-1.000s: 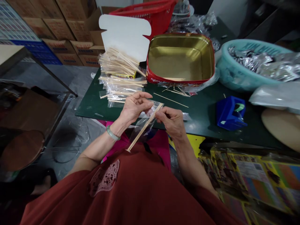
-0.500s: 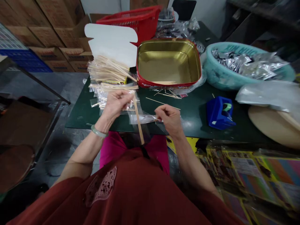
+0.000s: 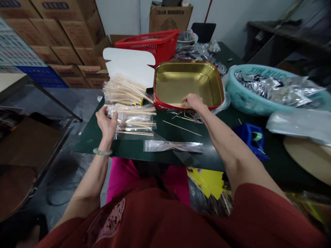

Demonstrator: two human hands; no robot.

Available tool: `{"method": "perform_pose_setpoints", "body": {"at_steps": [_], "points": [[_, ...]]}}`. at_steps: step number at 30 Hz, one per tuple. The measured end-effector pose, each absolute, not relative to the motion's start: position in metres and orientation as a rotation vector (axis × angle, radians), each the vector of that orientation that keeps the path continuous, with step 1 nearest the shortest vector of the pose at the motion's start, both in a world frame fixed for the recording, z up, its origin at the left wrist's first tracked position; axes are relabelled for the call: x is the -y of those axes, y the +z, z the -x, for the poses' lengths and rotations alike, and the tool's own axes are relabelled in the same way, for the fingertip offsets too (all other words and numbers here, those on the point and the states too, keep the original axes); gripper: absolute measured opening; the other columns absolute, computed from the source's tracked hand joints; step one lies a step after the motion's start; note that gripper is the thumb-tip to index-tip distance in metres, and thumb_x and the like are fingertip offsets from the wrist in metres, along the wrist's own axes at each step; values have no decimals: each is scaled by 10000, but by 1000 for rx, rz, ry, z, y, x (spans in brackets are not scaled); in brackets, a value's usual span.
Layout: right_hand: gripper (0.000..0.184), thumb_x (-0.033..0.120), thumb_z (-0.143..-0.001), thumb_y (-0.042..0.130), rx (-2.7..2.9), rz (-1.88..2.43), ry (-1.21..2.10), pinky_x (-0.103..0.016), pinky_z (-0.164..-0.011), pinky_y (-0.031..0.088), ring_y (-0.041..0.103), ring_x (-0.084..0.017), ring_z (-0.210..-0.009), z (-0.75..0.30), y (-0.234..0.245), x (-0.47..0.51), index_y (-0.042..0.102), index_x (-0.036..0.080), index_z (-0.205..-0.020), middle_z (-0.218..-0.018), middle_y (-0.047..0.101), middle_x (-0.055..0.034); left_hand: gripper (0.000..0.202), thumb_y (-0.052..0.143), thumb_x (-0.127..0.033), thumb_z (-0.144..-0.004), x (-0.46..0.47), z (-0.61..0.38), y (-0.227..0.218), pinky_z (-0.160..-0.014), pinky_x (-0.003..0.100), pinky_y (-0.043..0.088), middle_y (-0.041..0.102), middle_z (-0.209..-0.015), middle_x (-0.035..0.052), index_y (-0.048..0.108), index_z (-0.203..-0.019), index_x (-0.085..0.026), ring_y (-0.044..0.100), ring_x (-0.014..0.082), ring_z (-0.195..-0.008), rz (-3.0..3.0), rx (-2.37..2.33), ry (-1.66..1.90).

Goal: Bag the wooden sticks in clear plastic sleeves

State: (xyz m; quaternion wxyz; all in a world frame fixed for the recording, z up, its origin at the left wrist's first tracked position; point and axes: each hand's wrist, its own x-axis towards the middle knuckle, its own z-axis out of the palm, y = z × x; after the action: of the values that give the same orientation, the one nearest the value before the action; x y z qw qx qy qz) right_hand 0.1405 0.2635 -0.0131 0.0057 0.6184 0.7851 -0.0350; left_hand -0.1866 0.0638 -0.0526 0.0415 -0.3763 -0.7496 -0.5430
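Note:
My left hand [image 3: 106, 122] rests open at the left end of a pile of clear bags with wooden sticks [image 3: 131, 119], its fingers touching the plastic. My right hand [image 3: 191, 101] reaches over the near rim of a red tin with a gold inside [image 3: 188, 81], fingers pinched on thin wooden sticks [image 3: 177, 104] lying there. An empty clear bag [image 3: 172, 146] lies flat near the table's front edge. Loose sticks [image 3: 182, 127] lie on the dark green table [image 3: 129, 150] in front of the tin.
A white open box with sticks [image 3: 129, 77] and a red basket [image 3: 152, 43] stand behind the pile. A teal basin of foil packets [image 3: 274, 89], a blue tape dispenser [image 3: 250, 139] and a round wooden board [image 3: 310, 156] are at the right. Cardboard cartons are stacked at the back left.
My left hand laid the filled bag on the pile and opened. My right hand let go of the empty bag and reached forward into the tin.

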Motion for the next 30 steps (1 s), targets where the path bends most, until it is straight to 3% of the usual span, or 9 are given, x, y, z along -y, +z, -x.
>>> {"method": "perform_pose_setpoints", "body": {"at_steps": [3,8,15,24,30], "points": [[277,223,-679,716,-2391,-1790,-179,-256,-714,496,680,-203,-867,-128,-11,-283,773,224,-950,-982,752,-51,265,674,-281,-759,-31,154,-55,-614,231,464,585,-914,20,648,-998,-167,493,84,-614,1565,2079,-1700],[233,140,-717,645,-2408,-1689,-85,-264,-725,474,678,-228,-926,-121,-11,-282,776,178,-906,-998,751,-101,94,624,-220,-844,-1,116,-59,-528,182,422,623,-845,15,692,-898,-185,510,76,-613,1938,1843,-1708],[286,221,-827,553,-2427,-1703,-3,-253,-755,468,656,-215,-1009,-131,-8,-274,739,199,-1044,-1107,731,-94,91,630,-185,-830,-8,111,-58,-498,178,409,619,-817,17,707,-878,-173,502,66,-578,2000,1787,-1810],[285,124,-703,615,-2398,-1657,-47,-267,-753,471,676,-235,-963,-127,-15,-276,762,167,-943,-1022,746,-132,88,620,-184,-838,-6,104,-59,-536,192,428,639,-791,24,705,-819,-172,542,78,-598,2047,1756,-1864],[235,143,-749,575,-2429,-1711,-61,-269,-738,473,680,-222,-921,-130,-13,-272,762,183,-886,-986,750,-103,109,621,-210,-826,-4,113,-56,-522,189,418,645,-777,32,708,-776,-167,551,85,-605,2017,1832,-1888]]}}
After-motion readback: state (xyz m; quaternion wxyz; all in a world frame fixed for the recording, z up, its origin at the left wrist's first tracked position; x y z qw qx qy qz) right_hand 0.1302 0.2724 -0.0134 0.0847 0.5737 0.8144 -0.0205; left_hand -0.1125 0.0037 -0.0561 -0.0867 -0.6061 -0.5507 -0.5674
